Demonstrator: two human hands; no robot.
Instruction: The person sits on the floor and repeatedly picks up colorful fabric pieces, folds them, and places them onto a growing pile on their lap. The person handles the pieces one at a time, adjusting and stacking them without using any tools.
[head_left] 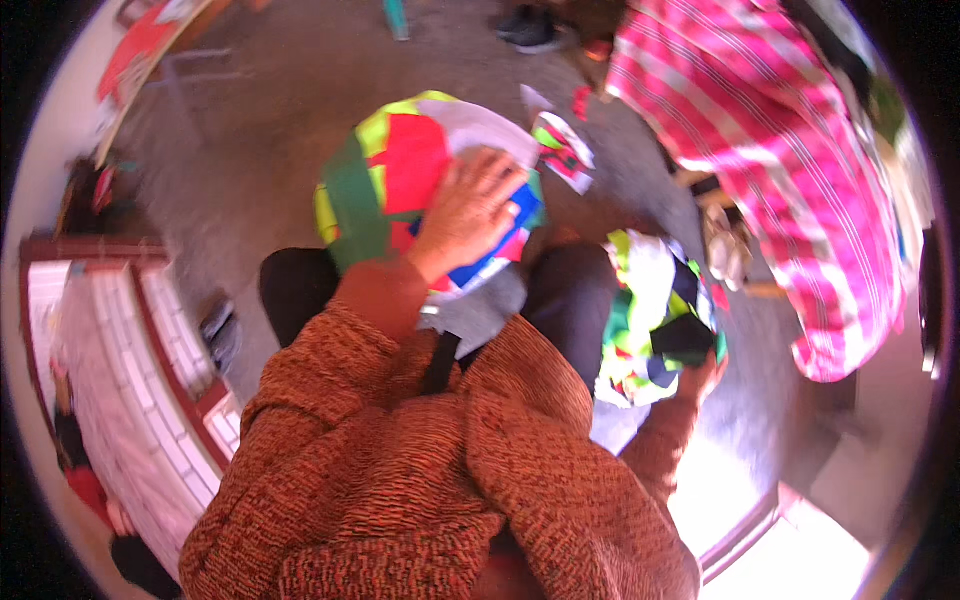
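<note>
My left hand (477,208) lies flat with its fingers out on a round patchwork (358,205) of coloured cloth pieces in red, green, yellow, blue and white. The patchwork rests across my lap, over my knees. Off to the right, my right hand (708,374) is at the edge of a heap of cloth scraps (637,275) in bright green, white and black. Its fingers are partly hidden and seem closed on a black cloth piece (683,340) that lies over the heap's near side.
Several scraps (565,150) lie on the grey floor (260,90) beyond the patchwork. A pink checked cloth (750,150) hangs at the right, with pale shoes (727,248) beside it. Dark shoes (530,28) stand at the back. A dark red frame (180,330) is at the left.
</note>
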